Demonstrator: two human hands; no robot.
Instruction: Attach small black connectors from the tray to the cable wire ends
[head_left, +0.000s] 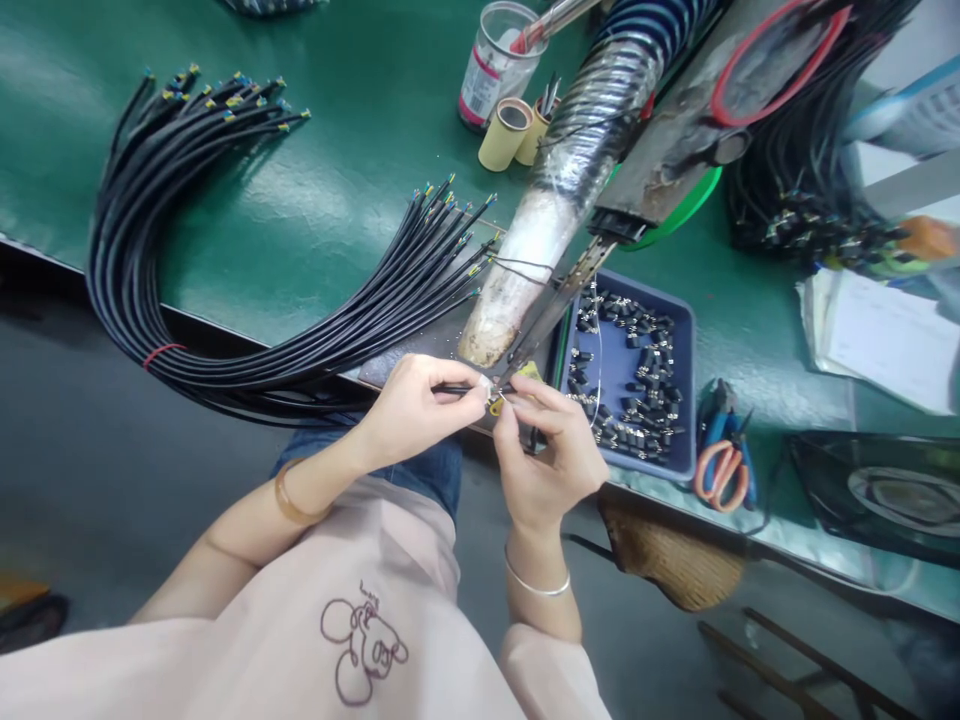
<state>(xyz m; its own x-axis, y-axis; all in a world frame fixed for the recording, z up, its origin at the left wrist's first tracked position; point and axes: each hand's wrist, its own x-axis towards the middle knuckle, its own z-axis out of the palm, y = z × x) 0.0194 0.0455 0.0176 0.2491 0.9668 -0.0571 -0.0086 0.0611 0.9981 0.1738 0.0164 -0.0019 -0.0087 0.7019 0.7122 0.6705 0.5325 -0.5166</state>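
Basically, black cable (453,389) end sits in left hand's (420,412) closed grip, long axis sideways toward the right hand (553,455) just beside it, under the duct nozzle (501,310); right grip's hold can't be told.

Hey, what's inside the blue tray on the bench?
The blue tray holds many small black connectors with metal ends, scattered around a bare patch of its floor. Whatever lies beneath the heaped ones is covered.

Cable bundle (161,290) lies left, parts tray (630,370) right, both on 1 table (360,130).
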